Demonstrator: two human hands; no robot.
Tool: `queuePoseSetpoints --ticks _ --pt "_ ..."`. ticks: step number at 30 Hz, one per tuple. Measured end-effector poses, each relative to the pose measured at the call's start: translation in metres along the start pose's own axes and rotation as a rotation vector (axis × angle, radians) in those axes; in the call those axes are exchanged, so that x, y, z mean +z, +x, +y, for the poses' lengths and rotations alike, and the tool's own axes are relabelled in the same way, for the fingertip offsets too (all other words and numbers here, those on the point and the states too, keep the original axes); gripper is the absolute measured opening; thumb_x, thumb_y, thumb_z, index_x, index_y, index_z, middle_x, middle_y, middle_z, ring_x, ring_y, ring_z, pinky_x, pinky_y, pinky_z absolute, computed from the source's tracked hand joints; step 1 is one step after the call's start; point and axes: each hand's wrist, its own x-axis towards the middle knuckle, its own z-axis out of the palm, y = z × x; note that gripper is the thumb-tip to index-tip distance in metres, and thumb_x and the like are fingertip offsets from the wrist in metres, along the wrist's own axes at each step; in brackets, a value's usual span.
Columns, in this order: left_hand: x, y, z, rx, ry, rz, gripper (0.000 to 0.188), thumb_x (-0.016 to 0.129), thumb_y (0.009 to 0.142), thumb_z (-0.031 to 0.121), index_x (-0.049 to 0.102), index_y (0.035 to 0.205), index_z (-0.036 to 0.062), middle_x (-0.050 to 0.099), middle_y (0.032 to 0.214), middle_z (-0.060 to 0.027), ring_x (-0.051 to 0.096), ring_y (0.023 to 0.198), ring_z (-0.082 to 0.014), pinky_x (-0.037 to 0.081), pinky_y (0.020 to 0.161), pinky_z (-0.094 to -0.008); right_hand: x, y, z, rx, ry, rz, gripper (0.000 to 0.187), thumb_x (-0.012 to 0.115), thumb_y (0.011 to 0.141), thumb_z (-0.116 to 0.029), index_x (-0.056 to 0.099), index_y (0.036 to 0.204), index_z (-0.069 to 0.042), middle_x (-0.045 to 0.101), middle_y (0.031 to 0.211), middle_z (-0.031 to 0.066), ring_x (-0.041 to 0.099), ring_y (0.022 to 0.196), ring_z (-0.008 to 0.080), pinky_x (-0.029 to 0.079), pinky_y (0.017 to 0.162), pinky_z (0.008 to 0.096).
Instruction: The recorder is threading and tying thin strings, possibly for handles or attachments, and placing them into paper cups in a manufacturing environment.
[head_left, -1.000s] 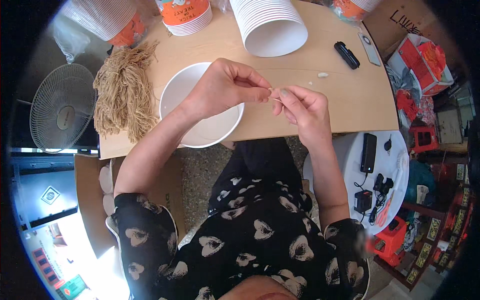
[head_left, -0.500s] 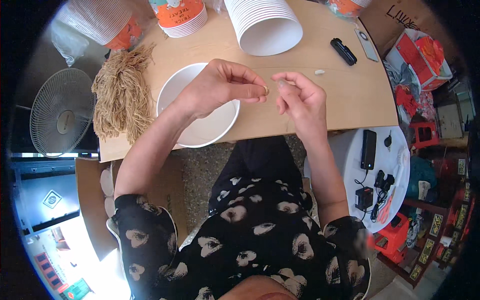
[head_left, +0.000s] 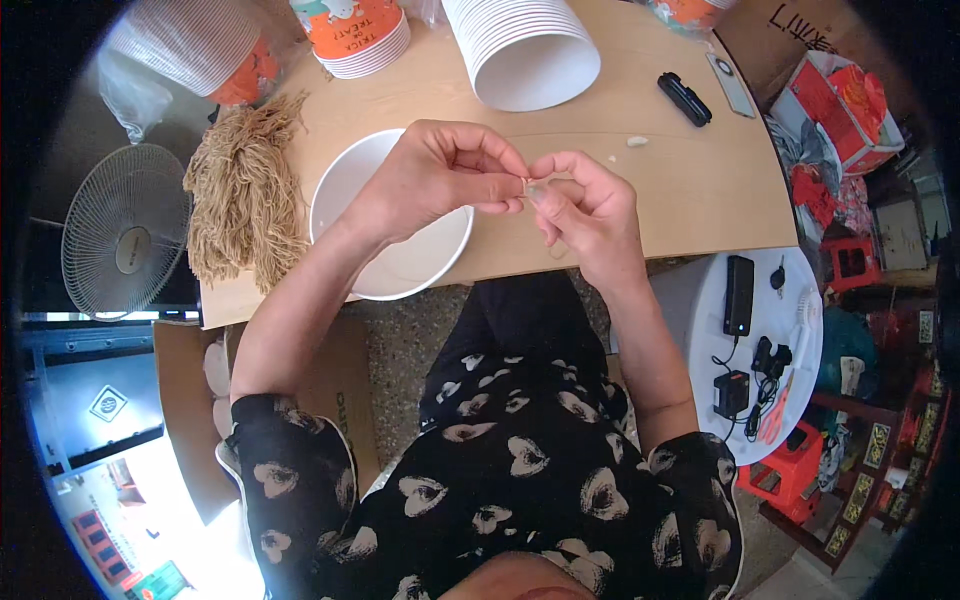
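My left hand (head_left: 430, 185) pinches a tiny tan piece between thumb and fingertips, too small to name. Thumb and forefinger of my right hand (head_left: 590, 215) are pressed together against the left fingertips. Something small and translucent shows at the right thumb tip, and I cannot make out what it is. Just under my left hand and wrist stands a white paper tub (head_left: 335, 190), its mouth partly covered by them. A thick bundle of tan twine (head_left: 245, 195) lies at the table's left edge. A small whitish bit (head_left: 637, 141) rests right of my hands.
Stacked white tubs (head_left: 530, 70) lie on their side at the back of the wooden table (head_left: 720, 200), near orange printed tubs (head_left: 355, 40). A black case-like object (head_left: 685, 100) sits at the right. A fan (head_left: 125, 240) stands left, and a round white side table (head_left: 700, 330) bears cables.
My right hand has moved left, so its fingertips now meet those of my left hand. The left hand has hardly moved.
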Motion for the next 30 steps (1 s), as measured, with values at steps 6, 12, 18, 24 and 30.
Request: queuePoseSetpoints --ticks 6,12,18,24,30 --pt "0.0 -0.001 0.001 0.021 0.052 -0.022 0.01 0.07 0.087 -0.001 0.068 0.096 -0.0032 0.071 0.088 -0.0091 0.07 0.082 -0.0132 0.058 0.075 -0.0238 -0.005 0.0 0.006 0.049 0.045 -0.007 0.013 0.063 0.095 -0.012 0.06 0.101 -0.001 0.058 0.066 -0.0001 0.05 0.056 0.0032 0.034 0.047 0.0179" --pt "-0.002 0.0 -0.001 0.011 0.01 -0.026 0.008 0.069 0.089 0.0 0.067 0.096 -0.0021 0.071 0.089 -0.0092 0.071 0.084 -0.0138 0.059 0.077 -0.0243 -0.01 -0.001 0.011 0.127 0.253 0.05 0.016 0.067 0.093 -0.016 0.059 0.098 -0.002 0.057 0.067 0.0003 0.048 0.053 0.0044 0.029 0.044 0.0169" --pt "0.0 -0.002 0.004 0.004 -0.005 -0.022 0.01 0.068 0.09 0.001 0.065 0.098 -0.0014 0.071 0.09 -0.0093 0.071 0.085 -0.0144 0.059 0.077 -0.025 -0.012 0.0 0.004 0.05 0.155 0.096 0.02 0.064 0.094 -0.017 0.063 0.105 0.0 0.055 0.065 -0.0006 0.048 0.053 0.0044 0.03 0.044 0.0178" --pt "0.0 -0.002 0.002 0.017 -0.004 -0.042 0.01 0.067 0.091 0.001 0.064 0.1 -0.0008 0.071 0.091 -0.0102 0.071 0.085 -0.015 0.058 0.077 -0.0251 -0.007 -0.001 -0.003 -0.007 -0.041 0.054 0.025 0.06 0.096 -0.013 0.062 0.116 0.004 0.053 0.063 -0.0046 0.044 0.053 0.0016 0.034 0.048 0.0186" --pt "-0.001 -0.002 0.0 0.042 -0.021 -0.031 0.008 0.065 0.092 0.002 0.062 0.099 0.0002 0.072 0.095 -0.0114 0.071 0.087 -0.0157 0.058 0.077 -0.0248 -0.009 -0.008 -0.001 -0.006 -0.052 0.006 0.024 0.063 0.095 -0.009 0.061 0.115 0.003 0.054 0.062 -0.0063 0.041 0.056 -0.0014 0.03 0.05 0.017"
